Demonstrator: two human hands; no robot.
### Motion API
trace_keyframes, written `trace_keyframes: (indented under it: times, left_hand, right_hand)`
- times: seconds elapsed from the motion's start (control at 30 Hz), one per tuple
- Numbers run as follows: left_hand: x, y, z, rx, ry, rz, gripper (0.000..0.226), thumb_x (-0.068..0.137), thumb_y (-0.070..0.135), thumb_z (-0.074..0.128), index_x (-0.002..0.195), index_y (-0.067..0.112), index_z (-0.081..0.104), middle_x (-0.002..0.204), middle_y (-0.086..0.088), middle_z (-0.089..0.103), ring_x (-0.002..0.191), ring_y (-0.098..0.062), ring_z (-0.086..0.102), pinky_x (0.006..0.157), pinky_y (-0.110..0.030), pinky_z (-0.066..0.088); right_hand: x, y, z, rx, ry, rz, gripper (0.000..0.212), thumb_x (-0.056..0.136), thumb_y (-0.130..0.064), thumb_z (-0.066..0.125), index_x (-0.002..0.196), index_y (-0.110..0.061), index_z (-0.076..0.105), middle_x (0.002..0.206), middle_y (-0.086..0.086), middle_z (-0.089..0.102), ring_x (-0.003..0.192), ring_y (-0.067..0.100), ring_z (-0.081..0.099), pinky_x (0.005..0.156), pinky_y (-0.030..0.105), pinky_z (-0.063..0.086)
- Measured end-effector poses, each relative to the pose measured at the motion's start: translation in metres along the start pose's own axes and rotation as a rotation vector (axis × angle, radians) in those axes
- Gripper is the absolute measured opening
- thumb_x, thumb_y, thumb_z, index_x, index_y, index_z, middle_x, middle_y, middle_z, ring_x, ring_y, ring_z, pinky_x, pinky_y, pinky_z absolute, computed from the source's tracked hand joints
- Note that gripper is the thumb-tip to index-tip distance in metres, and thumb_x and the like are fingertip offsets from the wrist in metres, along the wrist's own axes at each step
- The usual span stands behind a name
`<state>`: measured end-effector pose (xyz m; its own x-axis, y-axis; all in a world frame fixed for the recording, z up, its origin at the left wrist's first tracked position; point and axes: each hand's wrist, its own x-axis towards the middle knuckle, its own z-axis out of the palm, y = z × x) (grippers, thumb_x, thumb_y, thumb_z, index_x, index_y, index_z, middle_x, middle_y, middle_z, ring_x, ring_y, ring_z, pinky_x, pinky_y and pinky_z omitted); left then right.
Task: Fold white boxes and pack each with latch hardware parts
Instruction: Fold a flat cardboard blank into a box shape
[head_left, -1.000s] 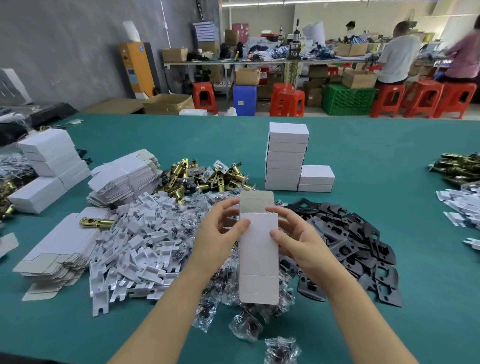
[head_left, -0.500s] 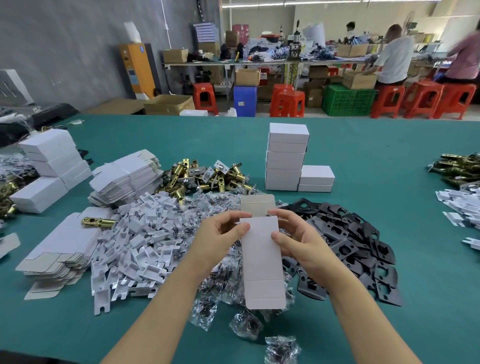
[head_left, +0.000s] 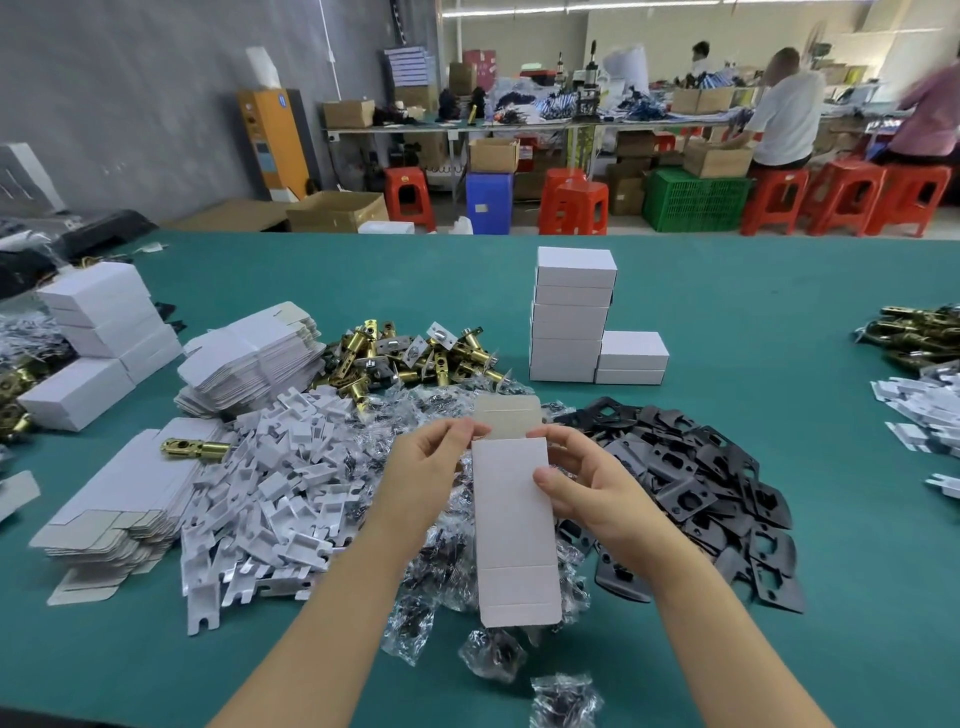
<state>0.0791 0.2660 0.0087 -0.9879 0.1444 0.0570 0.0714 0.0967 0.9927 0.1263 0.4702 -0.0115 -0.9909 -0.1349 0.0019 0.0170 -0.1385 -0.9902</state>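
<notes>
Box blank: a flat white carton (head_left: 514, 530) is held upright over the parts pile, near the front middle of the green desk (head_left: 779, 322).
Change: a second ago the top flap stood in line with the panel; it is now tipped back, grey inside face showing, and the carton has slid slightly right and leans more.
Left hand: the left hand (head_left: 426, 478) pinches the carton's upper left corner, its fingers (head_left: 457, 431) curled at the flap crease.
Right hand: the right hand (head_left: 587, 483) grips the right edge, thumb pressed on the front face, the other fingers behind and partly hidden.
Meaning: the carton looks to be in the opening-up stage; it is still flat, so squaring the sleeve and tucking an end probably come next.
Parts within reach: brass latch bolts (head_left: 415, 358), black strike plates (head_left: 701, 478), white plastic inserts (head_left: 270, 499) and clear screw bags (head_left: 493, 654) lie around the hands.
Finished stock: folded boxes (head_left: 571, 317) stand stacked behind; more flat blanks (head_left: 124, 499) wait at left.
</notes>
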Motion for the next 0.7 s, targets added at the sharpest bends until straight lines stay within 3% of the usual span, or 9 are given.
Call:
trace_keyframes:
  times: [0.1, 0.13, 0.2, 0.27, 0.4, 0.5, 0.57, 0.63, 0.7]
  left_hand:
    - [0.006, 0.003, 0.006, -0.159, 0.100, -0.095, 0.008, 0.098, 0.020, 0.067, 0.106, 0.022, 0.068, 0.096, 0.000, 0.077, 0.081, -0.010, 0.069, 0.065, -0.022, 0.053]
    - [0.008, 0.005, 0.006, -0.233, 0.101, -0.162, 0.019, 0.095, 0.013, 0.069, 0.112, 0.019, 0.063, 0.101, -0.007, 0.076, 0.081, -0.016, 0.068, 0.064, -0.026, 0.055]
    - [0.011, 0.010, 0.005, -0.359, 0.010, -0.306, 0.033, 0.093, 0.004, 0.068, 0.122, 0.015, 0.058, 0.109, -0.014, 0.072, 0.081, -0.022, 0.066, 0.060, -0.028, 0.057]
    - [0.010, 0.012, 0.003, -0.374, -0.136, -0.383, 0.033, 0.095, 0.003, 0.063, 0.127, 0.010, 0.063, 0.104, -0.012, 0.074, 0.079, -0.022, 0.065, 0.060, -0.029, 0.057]
    - [0.009, 0.011, 0.000, -0.387, -0.248, -0.397, 0.027, 0.096, 0.000, 0.059, 0.121, 0.004, 0.067, 0.095, -0.012, 0.076, 0.076, -0.021, 0.069, 0.063, -0.032, 0.059]
    - [0.007, 0.012, -0.001, -0.404, -0.280, -0.324, 0.030, 0.097, -0.004, 0.057, 0.118, 0.012, 0.071, 0.097, -0.010, 0.077, 0.078, -0.018, 0.071, 0.066, -0.030, 0.060]
    - [0.007, 0.011, -0.002, -0.387, -0.320, -0.270, 0.031, 0.096, 0.001, 0.059, 0.114, 0.018, 0.076, 0.100, -0.008, 0.077, 0.081, -0.016, 0.070, 0.070, -0.030, 0.058]
    - [0.006, 0.013, -0.004, -0.333, -0.369, -0.222, 0.025, 0.094, 0.021, 0.065, 0.115, 0.026, 0.078, 0.109, -0.007, 0.076, 0.090, -0.018, 0.068, 0.082, -0.034, 0.055]
    - [0.004, 0.016, -0.005, -0.244, -0.436, -0.160, 0.034, 0.089, 0.041, 0.069, 0.121, 0.032, 0.074, 0.119, -0.006, 0.074, 0.099, -0.020, 0.067, 0.089, -0.037, 0.054]
  right_hand:
    - [0.000, -0.001, 0.002, -0.005, -0.004, 0.009, 0.036, 0.098, -0.009, 0.066, 0.132, -0.020, 0.059, 0.120, 0.002, 0.072, 0.111, 0.027, 0.070, 0.091, 0.043, 0.061]
    - [0.000, -0.001, 0.002, -0.019, -0.008, 0.011, 0.036, 0.098, -0.009, 0.066, 0.131, -0.020, 0.060, 0.121, 0.002, 0.072, 0.112, 0.027, 0.070, 0.093, 0.045, 0.060]
    - [-0.001, -0.002, 0.001, -0.038, -0.024, 0.016, 0.037, 0.098, -0.010, 0.066, 0.131, -0.022, 0.060, 0.121, 0.001, 0.072, 0.111, 0.025, 0.070, 0.092, 0.043, 0.060]
    - [-0.003, -0.005, 0.002, -0.024, -0.036, 0.022, 0.038, 0.096, -0.012, 0.067, 0.132, -0.022, 0.060, 0.121, 0.000, 0.073, 0.110, 0.022, 0.070, 0.089, 0.039, 0.060]
    - [-0.006, -0.010, 0.004, 0.042, -0.041, 0.029, 0.049, 0.089, -0.020, 0.070, 0.136, -0.020, 0.054, 0.123, 0.007, 0.073, 0.111, 0.026, 0.070, 0.087, 0.040, 0.061]
    - [-0.007, -0.011, 0.006, 0.073, -0.015, 0.038, 0.048, 0.094, -0.015, 0.067, 0.138, -0.019, 0.049, 0.124, 0.009, 0.073, 0.111, 0.029, 0.071, 0.078, 0.035, 0.060]
    - [-0.007, -0.012, 0.006, 0.093, 0.005, 0.047, 0.043, 0.097, -0.011, 0.065, 0.138, -0.018, 0.052, 0.121, 0.008, 0.075, 0.106, 0.025, 0.073, 0.073, 0.031, 0.060]
    - [-0.008, -0.012, 0.007, 0.136, 0.023, 0.057, 0.041, 0.098, -0.011, 0.064, 0.137, -0.019, 0.056, 0.118, 0.009, 0.076, 0.098, 0.022, 0.075, 0.066, 0.028, 0.059]
    - [-0.008, -0.012, 0.007, 0.158, 0.029, 0.048, 0.044, 0.095, -0.015, 0.066, 0.137, -0.021, 0.057, 0.119, 0.011, 0.075, 0.098, 0.023, 0.074, 0.064, 0.028, 0.058]
